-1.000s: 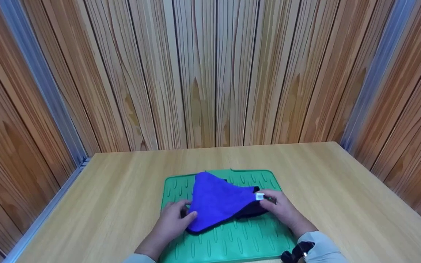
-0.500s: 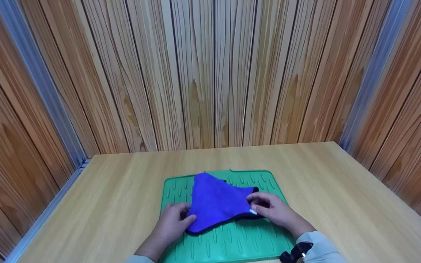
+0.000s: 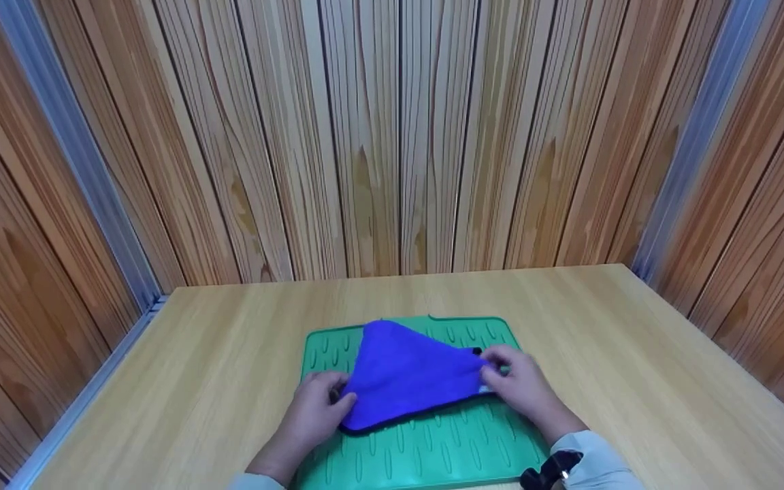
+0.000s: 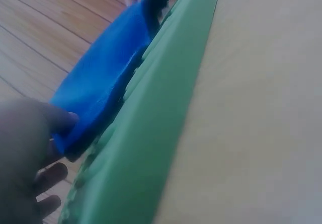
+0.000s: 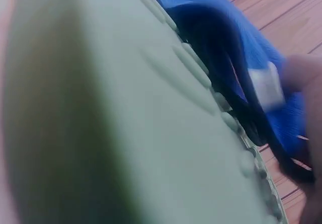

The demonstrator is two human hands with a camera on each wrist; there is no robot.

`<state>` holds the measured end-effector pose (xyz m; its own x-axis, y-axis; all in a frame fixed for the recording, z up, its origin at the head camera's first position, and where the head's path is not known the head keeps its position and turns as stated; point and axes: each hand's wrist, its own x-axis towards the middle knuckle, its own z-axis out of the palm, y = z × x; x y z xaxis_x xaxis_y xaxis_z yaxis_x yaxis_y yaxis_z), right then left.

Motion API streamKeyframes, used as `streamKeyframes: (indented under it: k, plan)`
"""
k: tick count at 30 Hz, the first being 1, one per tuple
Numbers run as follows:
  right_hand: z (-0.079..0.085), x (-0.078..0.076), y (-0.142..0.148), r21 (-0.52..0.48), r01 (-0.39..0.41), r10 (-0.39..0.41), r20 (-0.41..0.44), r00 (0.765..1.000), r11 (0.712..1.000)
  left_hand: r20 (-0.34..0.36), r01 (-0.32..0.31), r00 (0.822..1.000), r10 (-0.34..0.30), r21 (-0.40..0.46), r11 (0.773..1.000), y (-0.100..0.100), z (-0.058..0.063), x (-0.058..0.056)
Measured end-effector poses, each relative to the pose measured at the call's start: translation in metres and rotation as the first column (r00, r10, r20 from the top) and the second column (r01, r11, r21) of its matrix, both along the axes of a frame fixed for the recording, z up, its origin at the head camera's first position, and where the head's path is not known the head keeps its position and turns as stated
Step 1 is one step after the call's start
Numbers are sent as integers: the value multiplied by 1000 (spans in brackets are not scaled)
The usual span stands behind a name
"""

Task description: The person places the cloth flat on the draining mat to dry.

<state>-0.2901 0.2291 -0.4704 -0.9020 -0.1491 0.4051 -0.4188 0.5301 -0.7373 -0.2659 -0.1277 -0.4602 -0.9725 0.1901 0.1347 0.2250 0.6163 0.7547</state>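
Observation:
A blue cloth (image 3: 412, 374) with a dark edging and dark underside lies folded over the green mat (image 3: 446, 452). My left hand (image 3: 314, 412) pinches its near left corner, thumb on top, as the left wrist view also shows. On the other side, my right hand (image 3: 525, 384) pinches the cloth's right edge between thumb and fingers. Beside those fingers a white tag (image 5: 266, 85) is sewn at the edge. In the right wrist view the cloth's near edge arches up off the mat, baring the dark underside.
The mat has raised oblong ridges and lies on a light wooden table (image 3: 229, 340). Wood-plank walls (image 3: 399, 136) with metal corner posts enclose the back and sides. A black strap-like device (image 3: 552, 469) sits at the right sleeve.
My right hand first shifted left over the cloth, then back right with its edge, drawing the near edge straighter and flattening the sag. My left hand moved slightly left with its corner.

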Motion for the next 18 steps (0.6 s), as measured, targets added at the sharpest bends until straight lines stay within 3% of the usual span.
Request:
streamKeyframes:
  k: [2, 4, 7, 11, 18]
  plan:
    - [1, 1, 1, -58, 72, -74, -33, 997, 996, 2, -13, 1000, 13, 28, 1000, -2, 2, 0]
    - [2, 1, 2, -68, 80, -84, -53, 995, 994, 14, -19, 1000, 18, 54, 998, -3, 4, 0]
    - [1, 3, 3, 4, -18, 18, -51, 999, 1000, 19, -8, 1000, 8, 35, 999, -4, 3, 0]
    - [-1, 3, 3, 50, -180, 179, 14, 984, 982, 13, 10, 1000, -9, -38, 999, -3, -2, 2]
    - [-1, 0, 1, 85, -205, 198, 86, 976, 975, 30, -25, 999, 27, -71, 997, 5, -3, 8]
